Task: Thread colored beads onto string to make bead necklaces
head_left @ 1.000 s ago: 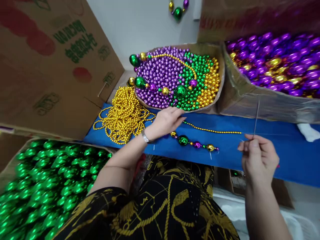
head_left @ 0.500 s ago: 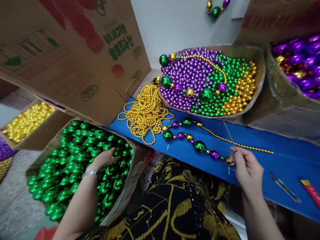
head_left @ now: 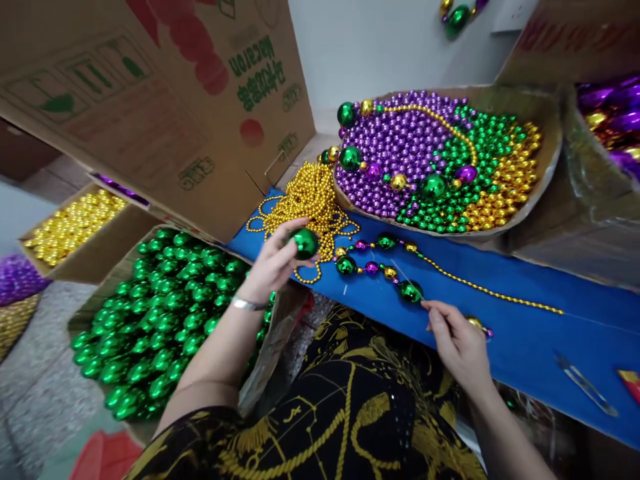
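Observation:
My left hand (head_left: 270, 270) is raised over the near edge of the blue table, its fingers closed round a large shiny green bead (head_left: 304, 244). In my right hand (head_left: 457, 343), thumb and fingertips pinch a long thin needle (head_left: 406, 277) that points up and left. Across the blue surface lies a strand of green, purple and gold beads (head_left: 390, 272), curving back into a thin gold bead chain (head_left: 480, 285). Part of the strand is hidden behind my right hand; a gold bead (head_left: 474, 323) shows on its far side.
Below my left arm is a carton of large green beads (head_left: 160, 320). A heap of gold bead chains (head_left: 313, 193) lies beside a box of small purple, green and gold beads (head_left: 420, 147). A cutter knife (head_left: 585, 383) rests at right. A big carton (head_left: 165, 153) stands at left.
My left hand has risen out of the green bead carton and moved right with a green bead. My right hand has moved left along the strand with the needle. The view has shifted slightly.

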The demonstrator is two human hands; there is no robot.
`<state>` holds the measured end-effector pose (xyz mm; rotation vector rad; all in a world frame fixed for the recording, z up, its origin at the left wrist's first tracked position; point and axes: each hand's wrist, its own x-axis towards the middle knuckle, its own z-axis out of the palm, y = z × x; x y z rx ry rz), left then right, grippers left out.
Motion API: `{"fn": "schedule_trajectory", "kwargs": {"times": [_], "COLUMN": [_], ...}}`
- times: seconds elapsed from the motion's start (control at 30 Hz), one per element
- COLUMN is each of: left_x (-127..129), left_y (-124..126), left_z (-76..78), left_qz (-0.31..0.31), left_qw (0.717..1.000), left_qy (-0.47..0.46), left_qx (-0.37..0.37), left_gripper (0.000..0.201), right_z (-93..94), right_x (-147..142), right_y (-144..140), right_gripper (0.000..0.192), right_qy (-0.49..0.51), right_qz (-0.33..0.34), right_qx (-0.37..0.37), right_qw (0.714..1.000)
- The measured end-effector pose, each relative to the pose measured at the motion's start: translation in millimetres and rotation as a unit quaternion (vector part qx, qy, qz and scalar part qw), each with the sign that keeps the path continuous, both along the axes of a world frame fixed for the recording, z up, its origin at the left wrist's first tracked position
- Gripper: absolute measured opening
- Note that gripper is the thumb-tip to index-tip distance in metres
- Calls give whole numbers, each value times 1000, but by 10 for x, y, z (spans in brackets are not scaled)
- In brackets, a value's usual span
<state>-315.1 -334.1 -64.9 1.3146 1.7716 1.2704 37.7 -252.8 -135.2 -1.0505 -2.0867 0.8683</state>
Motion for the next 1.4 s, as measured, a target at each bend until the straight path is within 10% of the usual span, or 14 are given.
{"fn": "schedule_trajectory", "kwargs": {"times": [0.2, 0.53, 1.17, 1.4], "left_x": [834, 1178, 1038, 870], "left_y": [790, 972, 979, 936], "left_z": [-314, -485, -490, -485], "left_qz": [-151, -142, -132, -62], "left_qw": [895, 767, 863, 834], "left_qy": [-411, -618, -487, -548], "left_qx": [-84, -101, -21, 7], "left_gripper": [63, 44, 46, 44], "right_z": [61, -22, -22, -12], "right_x": [92, 227, 321, 242], "right_y": [-96, -75, 8, -121], "right_gripper": [20, 16, 14, 14], "right_qy": [-30, -56, -98, -71], "right_qz": [-37, -69, -77, -66], "right_qx": [90, 199, 210, 163], "right_qw": [995, 976, 970, 982]}}
